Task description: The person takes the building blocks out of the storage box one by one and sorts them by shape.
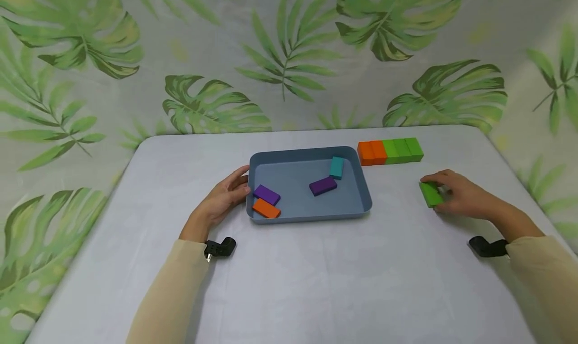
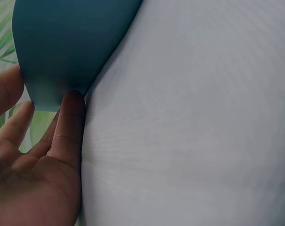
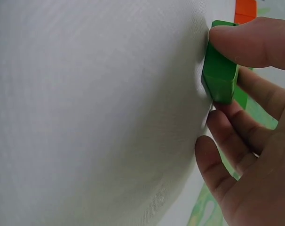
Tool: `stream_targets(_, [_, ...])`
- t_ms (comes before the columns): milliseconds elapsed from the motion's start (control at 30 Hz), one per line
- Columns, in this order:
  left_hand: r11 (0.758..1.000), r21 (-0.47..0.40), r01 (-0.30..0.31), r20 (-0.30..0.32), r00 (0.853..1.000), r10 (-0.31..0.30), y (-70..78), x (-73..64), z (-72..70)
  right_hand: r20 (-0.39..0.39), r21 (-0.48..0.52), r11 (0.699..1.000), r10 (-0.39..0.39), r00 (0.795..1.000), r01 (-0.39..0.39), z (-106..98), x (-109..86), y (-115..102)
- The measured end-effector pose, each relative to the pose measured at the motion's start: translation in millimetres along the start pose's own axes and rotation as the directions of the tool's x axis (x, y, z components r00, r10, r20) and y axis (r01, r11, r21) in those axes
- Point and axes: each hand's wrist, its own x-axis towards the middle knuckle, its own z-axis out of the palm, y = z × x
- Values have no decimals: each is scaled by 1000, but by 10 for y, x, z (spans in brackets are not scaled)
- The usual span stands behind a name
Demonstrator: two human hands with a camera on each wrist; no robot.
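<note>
1. While the table (image 1: 316,284) spreads before a leaf-print backdrop (image 1: 284,58), the tray (image 1: 311,218) lies on its far half, long axis running left to right.
2. Left hand (image 1: 224,194): its relaxed fingers touch the tray's left wall without clenching it.
3. Right hand (image 1: 467,197): it pinches the green block (image 1: 430,195) between thumb and fingers.
4. Row (image 1: 390,152): two orange blocks (image 1: 372,153) and three light green ones (image 1: 402,151) sit side by side, just beside the tray's far right corner, each block's long axis pointing away from the person.
5. The green block is on the right, nearer the person than the row; its long axis slants, far end leaning left. Whether it touches the table, I cannot tell.
6. Inside the tray, the teal block (image 1: 336,168) points away; the dark purple block's (image 1: 323,186) right end lies farther; the bright purple (image 1: 267,194) and orange (image 1: 266,208) ones slant near-parallel, right ends nearer.
</note>
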Motion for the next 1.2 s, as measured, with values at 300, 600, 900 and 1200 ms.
stream_targets(300, [1000,-15,-2,-6,1000,2,14,33,7,47,58,998,19,999,-21,-46,-2,-19])
stream_targets(600, [1000,-20,-6,9,1000,6,19,31,11,-86,43,999,-21,996,25,-369,74,-256])
stream_targets(900, [1000,-17,-20,3,1000,20,12,-4,-16,-125,31,994,-97,987,102,-496,444,-848])
stream_targets(1200, [999,-28,-31,14,999,32,3,1,-7,-21,34,996,-85,996,85,-469,846,-1409])
